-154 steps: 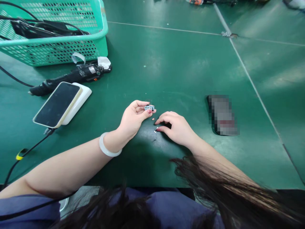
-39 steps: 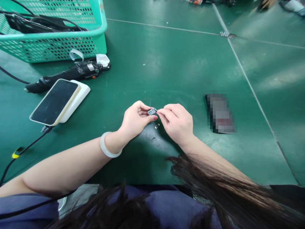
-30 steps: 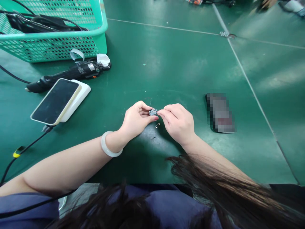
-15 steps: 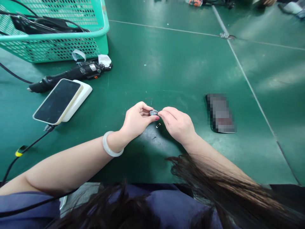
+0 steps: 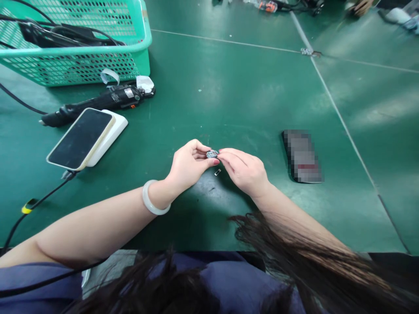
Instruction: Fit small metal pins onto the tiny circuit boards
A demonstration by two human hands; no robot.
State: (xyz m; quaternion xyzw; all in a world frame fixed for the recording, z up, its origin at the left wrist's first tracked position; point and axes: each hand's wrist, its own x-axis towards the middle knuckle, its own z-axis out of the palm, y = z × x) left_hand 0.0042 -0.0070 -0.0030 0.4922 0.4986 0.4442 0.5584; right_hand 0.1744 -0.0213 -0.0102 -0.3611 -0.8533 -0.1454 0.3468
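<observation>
Between the thumb and fingers of my left hand [image 5: 188,163] is a small roundish grey part [image 5: 212,154] with fine detail on its face, too small to name. My right hand [image 5: 245,169] meets it from the right, its thumb and fingertips pinched together at the part's edge. Whether those fingertips hold a separate tiny piece is hidden. Just below the fingertips, a small flat metal piece with a slot [image 5: 218,172] lies on the green table [image 5: 209,109].
At left are a green basket [image 5: 94,50] of black cables, a black power tool [image 5: 108,98], and a phone [image 5: 80,138] on a white block [image 5: 109,137] with a cable. A dark blurred-out device [image 5: 301,156] lies right. Another person's hand [image 5: 362,6] shows top right.
The right hand's fingers have shifted slightly at the part's edge and lie a little straighter. My left hand keeps its grip. The whole view has moved very slightly.
</observation>
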